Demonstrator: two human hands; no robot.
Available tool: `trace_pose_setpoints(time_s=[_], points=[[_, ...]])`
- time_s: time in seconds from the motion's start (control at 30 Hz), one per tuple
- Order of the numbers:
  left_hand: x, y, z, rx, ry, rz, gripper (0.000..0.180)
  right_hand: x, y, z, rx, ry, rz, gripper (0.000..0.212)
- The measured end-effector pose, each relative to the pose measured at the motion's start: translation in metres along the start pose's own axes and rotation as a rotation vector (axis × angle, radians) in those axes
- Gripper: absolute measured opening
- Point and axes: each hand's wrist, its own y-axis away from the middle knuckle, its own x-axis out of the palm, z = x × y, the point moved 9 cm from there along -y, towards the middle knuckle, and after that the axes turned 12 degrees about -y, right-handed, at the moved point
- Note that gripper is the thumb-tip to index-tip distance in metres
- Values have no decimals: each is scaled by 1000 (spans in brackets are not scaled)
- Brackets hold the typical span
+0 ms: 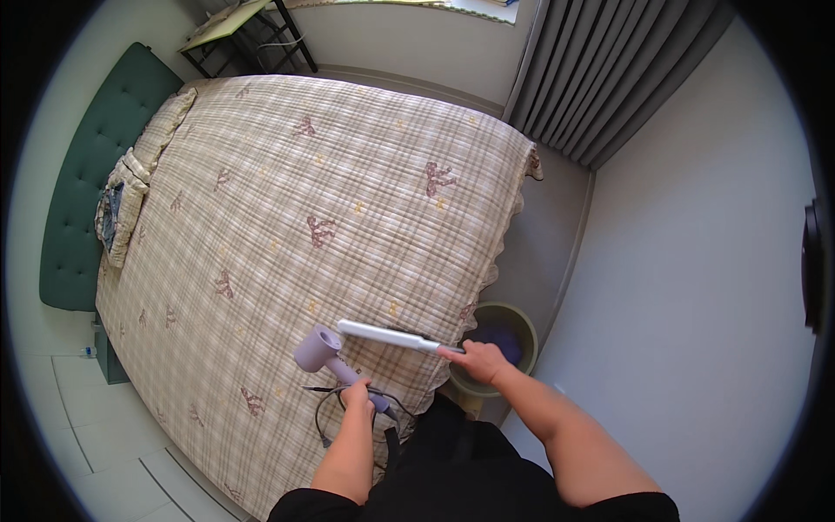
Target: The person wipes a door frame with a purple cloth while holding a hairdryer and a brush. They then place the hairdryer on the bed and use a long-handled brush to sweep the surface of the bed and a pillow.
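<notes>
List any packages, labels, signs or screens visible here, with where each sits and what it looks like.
None can be made out.
The left hand holds a lilac hair dryer and the right hand a white flat bar-shaped tool; both look plain.
The plaid bedspread carries only woven brown figures.

At your twelve o'clock lies a bed (287, 217) under a beige plaid quilt, with a green padded headboard (96, 174) at nine o'clock. A round green bin (513, 324) stands at four o'clock beside the bed's corner. You see grey curtains (609, 70) at one o'clock, and a small dark-framed table (239, 26) at eleven.
</notes>
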Motion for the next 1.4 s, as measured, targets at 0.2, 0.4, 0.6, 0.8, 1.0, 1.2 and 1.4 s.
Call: trace_pose_setpoints(time_s=[0.2, 0.4, 0.6, 0.8, 1.0, 1.2, 1.4], points=[[30, -33, -34, -63, -66, 85, 30, -80, -34, -100, 299, 232, -223, 62], [46, -73, -28, -183, -227, 188, 29, -152, -38, -188, 1066, -139, -532, 49], [57, -98, -11, -209, -323, 194, 25, -146, -115, -136, 844, -386, -977, 50], [50, -93, -19, -195, -484, 172, 41, -89, -191, -27, 271, -444, -709, 51], [56, -84, -20, -219, -506, 219, 67, -31, -223, 29, 143, -117, -223, 53], [51, -67, -38, -248, -469, 251, 66, -38, -244, 0, 213, 9, -211, 54], [54, -71, -38, -234, -478, 309, 58, -72, -261, -36, 314, 107, -273, 53]])
